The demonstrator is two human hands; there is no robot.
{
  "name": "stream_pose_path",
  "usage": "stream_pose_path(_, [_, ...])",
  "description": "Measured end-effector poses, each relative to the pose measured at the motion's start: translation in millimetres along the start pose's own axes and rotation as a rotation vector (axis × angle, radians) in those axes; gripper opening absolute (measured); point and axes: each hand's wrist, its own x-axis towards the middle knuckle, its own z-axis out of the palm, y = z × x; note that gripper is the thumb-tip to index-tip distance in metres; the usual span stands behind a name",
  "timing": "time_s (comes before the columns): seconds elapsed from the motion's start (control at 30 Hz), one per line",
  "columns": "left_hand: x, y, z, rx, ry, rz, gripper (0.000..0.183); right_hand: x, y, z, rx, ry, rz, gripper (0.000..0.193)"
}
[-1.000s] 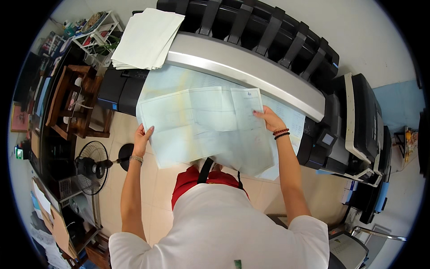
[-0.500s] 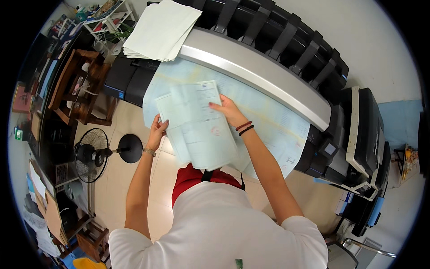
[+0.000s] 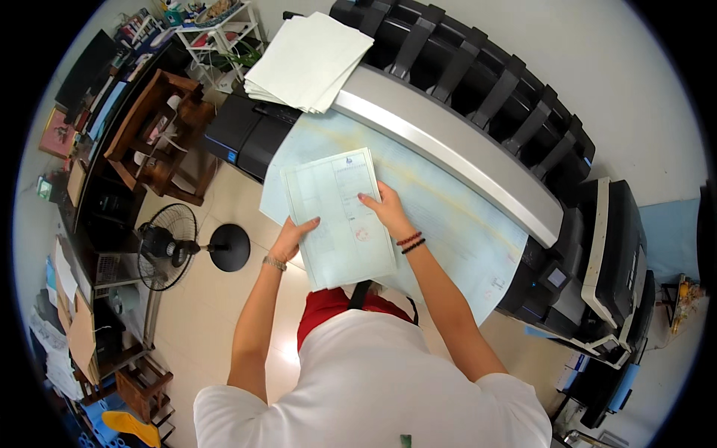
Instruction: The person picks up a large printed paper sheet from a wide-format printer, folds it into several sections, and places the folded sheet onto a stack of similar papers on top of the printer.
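Between my hands is a folded stack of pale green-blue printed sheets (image 3: 332, 231) with a red round stamp on its lower right part. My left hand (image 3: 290, 237) grips the stack's left edge, its thumb lying on top. On the opposite edge my right hand (image 3: 387, 209) pinches it with the thumb over the print; the other fingers of both hands are mostly hidden beneath. Under and beyond the stack, a large pale blue printed sheet (image 3: 448, 224) slopes down from the wide-format printer (image 3: 448, 149).
A pile of folded white sheets (image 3: 306, 63) lies on the printer's left end. A black standing fan (image 3: 168, 246) is on the tiled floor at left, near a wooden chair (image 3: 160, 138) and a cluttered desk. The printer's small screen (image 3: 556, 278) is at right.
The folded stack has been squared up, its fold now flatter and its edges more aligned. My left hand has moved in with its thumb on top. The whole view has shifted slightly.
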Motion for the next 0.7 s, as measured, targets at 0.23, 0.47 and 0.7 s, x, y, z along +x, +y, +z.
stream_pose_path(0.23, [9, 29, -8, -0.161, 0.258, 0.163, 0.044, -17, -42, 20, -0.19, -0.004, -0.148, 0.055])
stream_pose_path(0.47, [25, 221, -48, 0.283, 0.671, 0.75, 0.033, -71, -49, -34, -0.08, 0.19, -0.183, 0.05])
stream_pose_path(0.7, [97, 330, 97, 1.549, 0.884, 0.936, 0.082, -135, -13, -88, -0.115, 0.572, -0.113, 0.043])
